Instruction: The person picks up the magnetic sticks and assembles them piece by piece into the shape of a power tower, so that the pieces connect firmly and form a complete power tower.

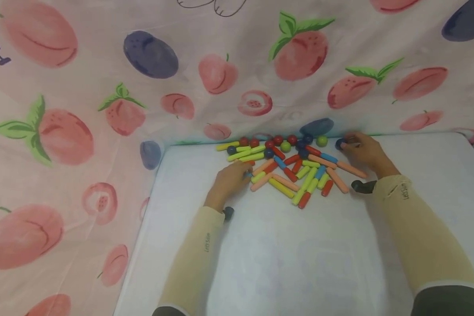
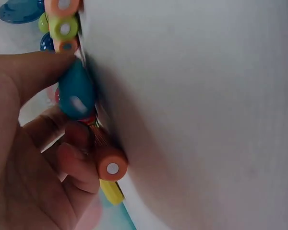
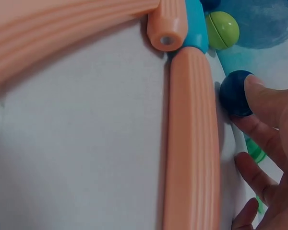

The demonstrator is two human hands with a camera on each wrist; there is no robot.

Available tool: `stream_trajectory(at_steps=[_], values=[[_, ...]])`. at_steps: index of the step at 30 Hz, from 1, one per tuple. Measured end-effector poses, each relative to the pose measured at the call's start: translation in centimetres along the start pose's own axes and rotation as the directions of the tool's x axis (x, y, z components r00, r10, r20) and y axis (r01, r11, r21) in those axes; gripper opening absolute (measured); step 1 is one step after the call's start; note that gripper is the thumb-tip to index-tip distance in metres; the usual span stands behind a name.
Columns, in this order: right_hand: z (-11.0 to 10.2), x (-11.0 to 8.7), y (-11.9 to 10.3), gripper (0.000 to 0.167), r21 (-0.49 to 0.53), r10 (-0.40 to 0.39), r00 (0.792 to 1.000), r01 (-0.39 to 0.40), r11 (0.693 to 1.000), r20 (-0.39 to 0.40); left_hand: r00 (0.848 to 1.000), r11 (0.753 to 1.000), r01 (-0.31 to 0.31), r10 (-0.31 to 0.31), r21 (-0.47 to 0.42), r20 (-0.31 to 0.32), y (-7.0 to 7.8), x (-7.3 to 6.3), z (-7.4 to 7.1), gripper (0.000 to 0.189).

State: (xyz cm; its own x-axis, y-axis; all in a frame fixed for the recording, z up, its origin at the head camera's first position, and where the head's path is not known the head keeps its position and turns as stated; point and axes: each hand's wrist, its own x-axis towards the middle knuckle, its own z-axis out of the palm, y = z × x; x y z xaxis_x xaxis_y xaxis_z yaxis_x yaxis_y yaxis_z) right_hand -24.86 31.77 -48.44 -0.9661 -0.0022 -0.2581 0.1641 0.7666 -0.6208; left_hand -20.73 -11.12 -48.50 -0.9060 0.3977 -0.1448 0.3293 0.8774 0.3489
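Note:
At the left end of a pile of magnetic building sticks and balls, my left hand (image 1: 230,181) pinches a blue stick (image 2: 77,91) between thumb and fingers. An orange stick (image 2: 110,163) lies against the curled fingers, its metal end facing the camera. My right hand (image 1: 366,151) is at the table's back edge and holds a dark blue ball (image 3: 236,93) between thumb and index finger, the other fingers spread loosely. Beside that ball runs a long orange stick (image 3: 192,143), and a green ball (image 3: 222,29) sits farther along the edge.
Several red balls (image 1: 278,140) sit along the back of the white table (image 1: 276,254). Yellow-green sticks (image 1: 253,156) and a yellow stick (image 1: 281,187) lie among red, blue and orange ones. Fruit-printed cloth (image 1: 256,52) rises behind the table.

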Motion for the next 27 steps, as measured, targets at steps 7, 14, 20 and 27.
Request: stream_trajectory(at_steps=[7, 14, 20, 27], values=[[-0.1, -0.7, -0.1, 0.061, -0.001, -0.018, 1.000, 0.018, 1.000, 0.021, 0.999, 0.998, 0.022, -0.020, -0.063, 0.025, -0.3, -1.1, -0.4, 0.029], [-0.3, -2.6, -0.9, 0.065, 0.091, -0.092, 0.996, 0.091, 0.992, 0.000, 0.999, 0.962, -0.033, 0.039, -0.271, 0.016, 0.0, -2.5, -0.5, 0.028], [0.3, -5.4, -2.3, 0.061, 0.089, -0.179, 0.983, 0.175, 0.981, 0.040, 0.987, 0.936, -0.059, 0.106, -0.348, 0.118, 1.4, -4.1, 1.0, 0.024], [2.7, -8.4, -3.9, 0.053, 0.112, -0.210, 0.964, 0.193, 0.975, 0.164, 0.977, 0.915, -0.075, 0.147, -0.397, 0.153, 3.3, -5.7, 3.2, 0.027]])
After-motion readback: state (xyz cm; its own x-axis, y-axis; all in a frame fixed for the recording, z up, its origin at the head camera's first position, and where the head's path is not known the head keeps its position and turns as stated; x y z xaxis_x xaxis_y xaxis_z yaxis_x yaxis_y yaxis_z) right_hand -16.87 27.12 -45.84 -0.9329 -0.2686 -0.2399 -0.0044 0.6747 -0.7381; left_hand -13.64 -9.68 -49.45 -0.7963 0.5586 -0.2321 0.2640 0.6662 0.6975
